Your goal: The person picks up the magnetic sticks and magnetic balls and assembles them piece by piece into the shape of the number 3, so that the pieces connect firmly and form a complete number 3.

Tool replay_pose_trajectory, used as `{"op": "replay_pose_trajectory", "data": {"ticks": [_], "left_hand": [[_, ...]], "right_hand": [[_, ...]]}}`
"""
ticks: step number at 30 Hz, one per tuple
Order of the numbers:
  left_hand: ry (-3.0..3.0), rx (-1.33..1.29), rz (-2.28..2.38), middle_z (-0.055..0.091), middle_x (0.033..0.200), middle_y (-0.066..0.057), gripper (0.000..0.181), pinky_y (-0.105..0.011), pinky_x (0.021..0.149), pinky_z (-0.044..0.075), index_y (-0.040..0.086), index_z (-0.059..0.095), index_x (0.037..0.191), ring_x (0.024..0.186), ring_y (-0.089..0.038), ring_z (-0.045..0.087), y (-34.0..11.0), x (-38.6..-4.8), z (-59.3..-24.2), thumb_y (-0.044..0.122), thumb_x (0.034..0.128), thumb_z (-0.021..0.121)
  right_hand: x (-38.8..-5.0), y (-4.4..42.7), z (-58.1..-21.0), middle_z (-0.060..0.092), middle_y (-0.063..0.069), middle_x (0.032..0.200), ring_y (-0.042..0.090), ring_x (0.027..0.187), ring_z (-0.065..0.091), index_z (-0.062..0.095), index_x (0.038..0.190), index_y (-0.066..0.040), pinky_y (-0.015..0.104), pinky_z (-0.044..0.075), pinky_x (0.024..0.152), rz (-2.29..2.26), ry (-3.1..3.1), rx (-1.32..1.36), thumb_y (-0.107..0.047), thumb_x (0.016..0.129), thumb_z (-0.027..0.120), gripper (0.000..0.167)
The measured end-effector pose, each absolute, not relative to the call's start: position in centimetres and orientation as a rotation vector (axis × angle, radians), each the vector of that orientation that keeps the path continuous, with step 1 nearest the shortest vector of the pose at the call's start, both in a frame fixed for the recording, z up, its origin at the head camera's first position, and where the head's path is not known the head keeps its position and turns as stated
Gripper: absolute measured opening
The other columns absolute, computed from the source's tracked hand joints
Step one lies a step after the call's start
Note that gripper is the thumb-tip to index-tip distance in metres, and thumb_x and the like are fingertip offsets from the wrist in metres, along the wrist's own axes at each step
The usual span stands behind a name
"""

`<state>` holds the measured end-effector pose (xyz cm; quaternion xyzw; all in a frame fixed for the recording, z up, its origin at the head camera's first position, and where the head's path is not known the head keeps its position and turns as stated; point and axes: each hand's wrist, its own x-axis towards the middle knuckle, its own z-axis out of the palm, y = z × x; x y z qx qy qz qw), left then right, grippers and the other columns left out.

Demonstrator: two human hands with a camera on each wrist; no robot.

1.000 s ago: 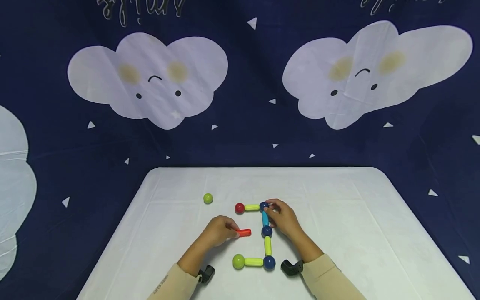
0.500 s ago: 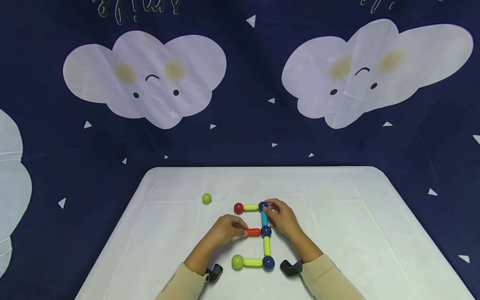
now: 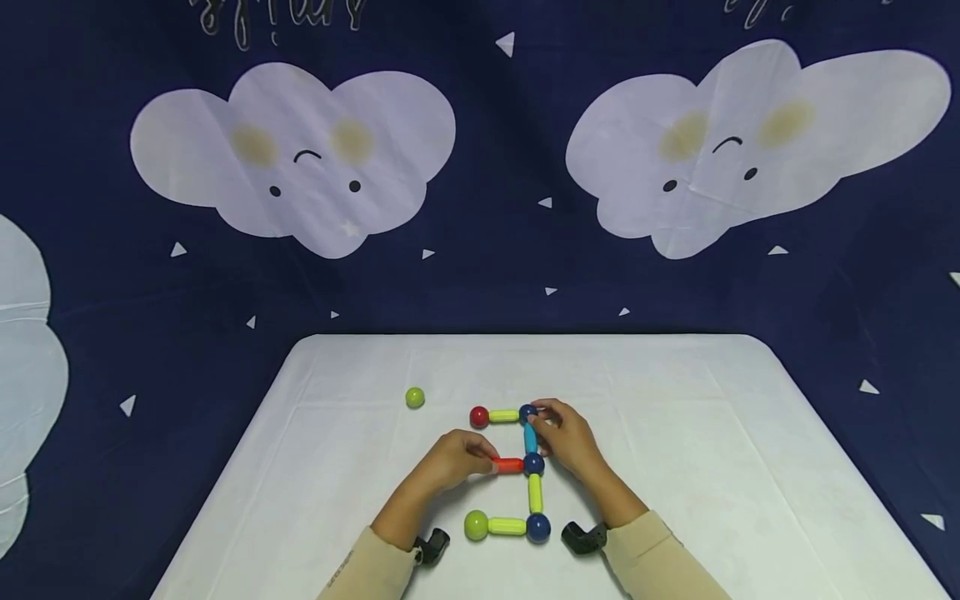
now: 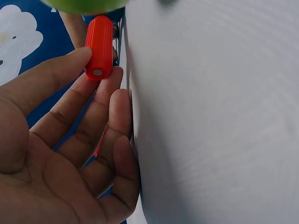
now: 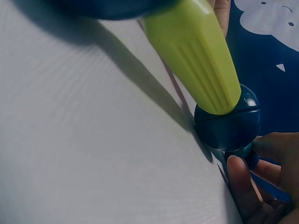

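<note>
My left hand (image 3: 453, 460) pinches a red magnetic rod (image 3: 510, 466) between thumb and fingertips. The rod's far end touches the middle dark blue ball (image 3: 533, 464); its near end shows a small metal disc in the left wrist view. My right hand (image 3: 567, 433) grips the far dark blue ball (image 3: 527, 413), with fingers along the light blue rod (image 3: 531, 438). From that ball a yellow-green rod (image 3: 504, 416) runs left to a red ball (image 3: 479, 417). Another yellow-green rod (image 5: 201, 60) joins the middle ball to the near dark blue ball (image 3: 537, 527).
At the near side, a yellow-green rod (image 3: 507, 526) links the near blue ball to a green ball (image 3: 476, 525). A loose smaller-looking green ball (image 3: 415, 397) lies at the back left of the white table (image 3: 675, 433). Behind hangs a dark blue cloth (image 3: 495, 292) with clouds.
My left hand has moved right with the red rod, whose end went from apart to touching the middle blue ball. My right hand has stayed in place on the structure.
</note>
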<state>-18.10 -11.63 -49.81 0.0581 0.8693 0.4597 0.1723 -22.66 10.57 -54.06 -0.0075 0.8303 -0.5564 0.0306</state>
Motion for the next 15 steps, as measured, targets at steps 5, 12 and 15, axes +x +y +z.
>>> {"op": "replay_pose_trajectory", "data": {"ticks": [5, 12, 15], "left_hand": [[2.448, 0.167, 1.331, 0.069, 0.086, -0.002, 0.011, -0.03, 0.067, 0.045, 0.01, 0.076, 0.094, 0.078, -0.016, 0.056, -11.68, -18.06, -49.79, 0.008, 0.0836, 0.077], [2.441, 0.17, 1.34, 0.069, 0.086, -0.002, 0.01, -0.03, 0.069, 0.045, 0.011, 0.076, 0.094, 0.079, -0.016, 0.057, -11.67, -18.14, -49.95, 0.008, 0.0836, 0.077], [2.44, 0.169, 1.344, 0.069, 0.086, -0.001, 0.01, -0.03, 0.07, 0.045, 0.011, 0.076, 0.093, 0.079, -0.016, 0.057, -11.69, -18.18, -49.97, 0.008, 0.0833, 0.077]], "right_hand": [[-22.71, 10.57, -54.19, 0.064, 0.011, 0.11, 0.014, 0.067, 0.063, 0.067, 0.126, -0.014, 0.028, 0.058, 0.055, -1.73, 2.55, -0.007, -0.022, 0.095, 0.07, 0.032], [-22.74, 10.55, -54.25, 0.064, 0.012, 0.109, 0.015, 0.067, 0.064, 0.066, 0.126, -0.014, 0.029, 0.058, 0.055, -1.728, 2.543, 0.006, -0.022, 0.095, 0.07, 0.033], [-22.76, 10.55, -54.29, 0.064, 0.012, 0.109, 0.015, 0.067, 0.064, 0.066, 0.126, -0.014, 0.029, 0.058, 0.055, -1.729, 2.542, 0.002, -0.022, 0.095, 0.07, 0.033]]}}
